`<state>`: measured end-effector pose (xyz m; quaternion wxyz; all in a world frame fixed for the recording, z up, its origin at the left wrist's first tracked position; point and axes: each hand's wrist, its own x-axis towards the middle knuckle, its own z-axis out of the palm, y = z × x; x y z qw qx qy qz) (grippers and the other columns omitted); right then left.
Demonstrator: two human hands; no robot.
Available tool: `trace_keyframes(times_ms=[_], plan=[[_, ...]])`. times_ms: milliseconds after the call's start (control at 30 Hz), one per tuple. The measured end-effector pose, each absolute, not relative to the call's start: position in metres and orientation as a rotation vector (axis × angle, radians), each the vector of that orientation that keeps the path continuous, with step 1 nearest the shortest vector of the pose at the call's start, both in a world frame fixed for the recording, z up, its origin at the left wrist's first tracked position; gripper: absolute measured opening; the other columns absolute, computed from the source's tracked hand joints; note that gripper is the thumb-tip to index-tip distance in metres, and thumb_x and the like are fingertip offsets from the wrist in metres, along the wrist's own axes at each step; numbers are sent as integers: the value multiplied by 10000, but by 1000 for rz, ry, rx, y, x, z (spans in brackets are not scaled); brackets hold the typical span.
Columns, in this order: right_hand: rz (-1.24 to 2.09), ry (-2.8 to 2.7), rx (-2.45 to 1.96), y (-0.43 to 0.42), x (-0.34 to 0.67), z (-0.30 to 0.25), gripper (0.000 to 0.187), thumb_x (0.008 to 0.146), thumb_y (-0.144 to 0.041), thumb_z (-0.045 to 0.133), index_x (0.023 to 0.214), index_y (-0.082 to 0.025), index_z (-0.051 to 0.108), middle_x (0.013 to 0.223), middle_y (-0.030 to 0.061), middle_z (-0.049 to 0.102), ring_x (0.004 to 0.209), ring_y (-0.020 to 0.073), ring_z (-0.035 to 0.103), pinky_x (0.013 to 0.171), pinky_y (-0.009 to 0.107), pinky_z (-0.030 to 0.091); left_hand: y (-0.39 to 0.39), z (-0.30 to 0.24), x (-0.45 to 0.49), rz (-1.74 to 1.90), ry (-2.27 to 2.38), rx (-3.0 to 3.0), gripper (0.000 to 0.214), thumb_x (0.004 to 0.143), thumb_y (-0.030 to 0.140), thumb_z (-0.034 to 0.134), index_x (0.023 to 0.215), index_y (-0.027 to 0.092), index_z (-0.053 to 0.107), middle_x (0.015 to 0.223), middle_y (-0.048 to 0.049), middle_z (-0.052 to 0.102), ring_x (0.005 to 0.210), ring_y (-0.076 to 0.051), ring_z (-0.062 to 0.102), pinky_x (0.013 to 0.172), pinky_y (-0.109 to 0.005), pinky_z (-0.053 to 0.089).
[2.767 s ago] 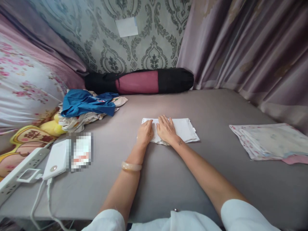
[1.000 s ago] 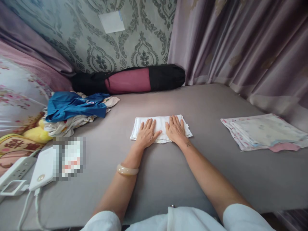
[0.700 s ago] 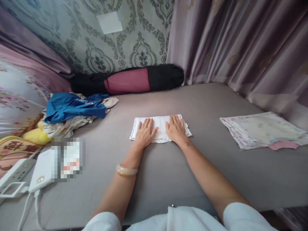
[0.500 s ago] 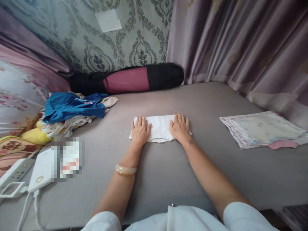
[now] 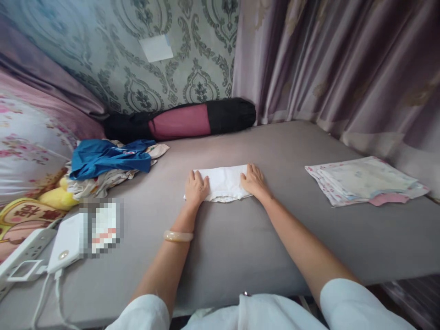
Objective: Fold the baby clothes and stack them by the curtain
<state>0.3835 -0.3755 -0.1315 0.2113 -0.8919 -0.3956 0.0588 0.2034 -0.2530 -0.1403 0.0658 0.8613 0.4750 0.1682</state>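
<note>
A folded white cloth (image 5: 223, 183) lies on the grey mattress (image 5: 240, 238) in front of me. My left hand (image 5: 195, 187), with a pale bangle on its wrist, sits on the cloth's left end, fingers curled over the edge. My right hand (image 5: 253, 181) rests on the cloth's right end, its fingers bent down around that edge. Only the middle of the cloth shows between the two hands.
A stack of folded patterned cloths (image 5: 364, 179) lies at the right. A heap of unfolded clothes topped by a blue garment (image 5: 110, 158) is at the left. A black and maroon roll bag (image 5: 185, 121) lies along the wall. A white power strip and charger (image 5: 44, 247) sit at the near left.
My hands slid apart from the middle of the cloth to its two ends, and the flat fingers have curled over the edges. The view shifted slightly.
</note>
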Motion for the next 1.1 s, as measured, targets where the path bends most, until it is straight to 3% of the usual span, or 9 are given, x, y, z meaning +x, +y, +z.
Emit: trace_keyframes(times_ms=[100,233,367,467,600,733,900,1100], plan=[[379,-919,-2337,-382,403,-120,473,882,-223,478,1335,-89,504,1406,180,510,1281,247,480,1058,313,352,-240,-137,199,571,1515,2478,500,894,344,481,1287,36,508,1342,-255,531,1281,-319,495,1055,-406,382],[517,-755,-2266,-392,426,-109,236,875,-227,493,1026,-152,658,981,70,710,945,177,640,789,223,479,-217,-126,186,452,1572,2204,473,863,350,519,1217,37,556,1128,-224,659,1131,-314,598,940,-386,452],[645,-639,-2233,-399,434,-103,195,881,-203,476,793,-145,641,689,11,653,612,100,600,566,167,449,-202,-117,171,419,1546,1903,356,798,406,588,993,112,639,768,-98,678,770,-239,659,674,-297,475],[711,-587,-2250,-401,432,-99,260,881,-237,507,652,-143,587,550,-1,572,464,82,505,456,170,375,-201,-113,165,362,1534,1765,260,733,422,645,739,163,623,470,17,488,498,-167,525,510,-251,378],[742,-631,-2266,-402,428,-95,335,828,-272,602,525,-173,501,408,-52,412,395,71,371,396,187,243,-204,-105,164,297,1525,1719,298,640,419,730,573,174,575,380,50,380,399,-111,376,438,-228,271],[739,-718,-2247,-405,424,-94,313,764,-251,648,505,-181,486,394,-94,312,400,58,295,415,194,211,-204,-98,165,230,1485,1734,318,527,409,793,530,168,585,352,45,386,383,-100,346,418,-223,232],[694,-767,-2237,-409,422,-95,234,735,-231,649,535,-162,550,437,-97,312,445,61,331,465,191,251,-201,-91,162,140,1394,1843,353,458,452,774,468,179,550,351,34,411,392,-104,359,416,-225,273],[663,-759,-2216,-418,426,-92,203,755,-272,656,606,-137,629,503,-77,416,504,56,398,484,174,267,-208,-70,169,220,1273,1912,419,436,565,780,548,195,619,373,69,410,444,-82,363,446,-182,282]])
